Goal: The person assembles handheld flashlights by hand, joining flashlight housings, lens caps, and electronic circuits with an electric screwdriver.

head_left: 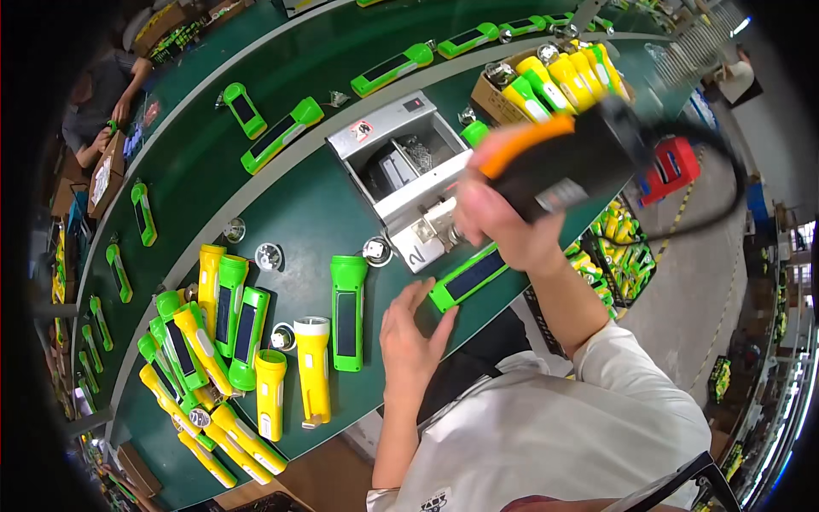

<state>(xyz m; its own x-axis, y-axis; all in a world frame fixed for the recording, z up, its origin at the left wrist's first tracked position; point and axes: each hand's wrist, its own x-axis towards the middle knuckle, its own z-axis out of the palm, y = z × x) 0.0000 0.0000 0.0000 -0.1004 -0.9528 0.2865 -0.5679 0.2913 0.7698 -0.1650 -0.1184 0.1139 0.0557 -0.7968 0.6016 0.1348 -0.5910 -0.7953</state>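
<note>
"Where's the green flashlight (469,279)?"
"On the tabletop (294,209), solar panel up, near its front edge."
"And the hands?"
"The left hand's (408,346) fingers are spread at its left end (I can't tell how firmly they touch); the right hand (499,213) grasps a black-and-orange tool (572,162), blurred, above it."
"Beyond?"
"A silver metal box (388,115) behind, more flashlights (269,397) clustered left."

Cannot sharply see the blurred black-and-orange tool (567,162), nor, behind the right hand (505,218), one end of the green flashlight (467,281).
</note>
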